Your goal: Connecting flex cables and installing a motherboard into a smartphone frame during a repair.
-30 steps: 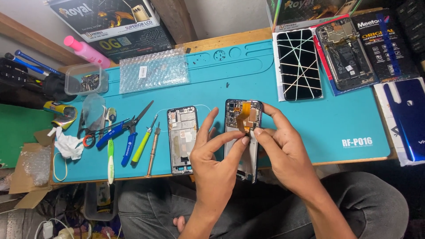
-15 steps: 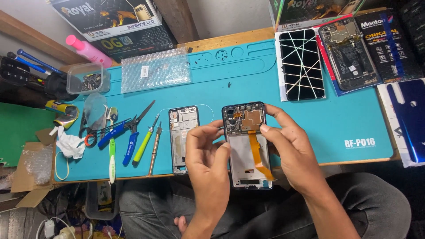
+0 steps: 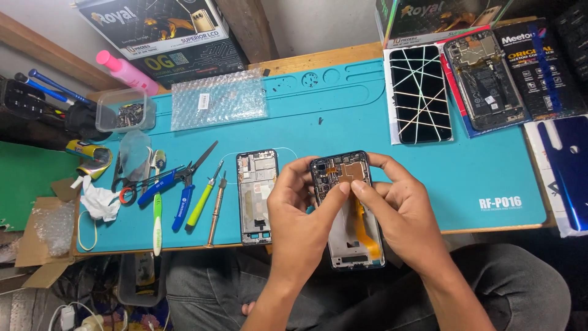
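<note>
Both my hands hold an opened phone frame over the front edge of the blue work mat. It shows its inner side, with a circuit board at the top and an orange flex cable running down the middle. My left hand grips its left edge, thumb on the board. My right hand grips the right edge, thumb pressing on the board next to the left thumb. A second bare phone frame lies flat on the mat just left of my hands.
Pliers, tweezers and screwdrivers lie at the mat's left. Bubble wrap and a clear parts box sit at the back left. A cracked screen, an opened phone and a blue back cover lie on the right.
The phone frame was turned from tilted to flat, inner side up, and drawn a bit nearer to me. Both thumbs have come together on the board at its top.
</note>
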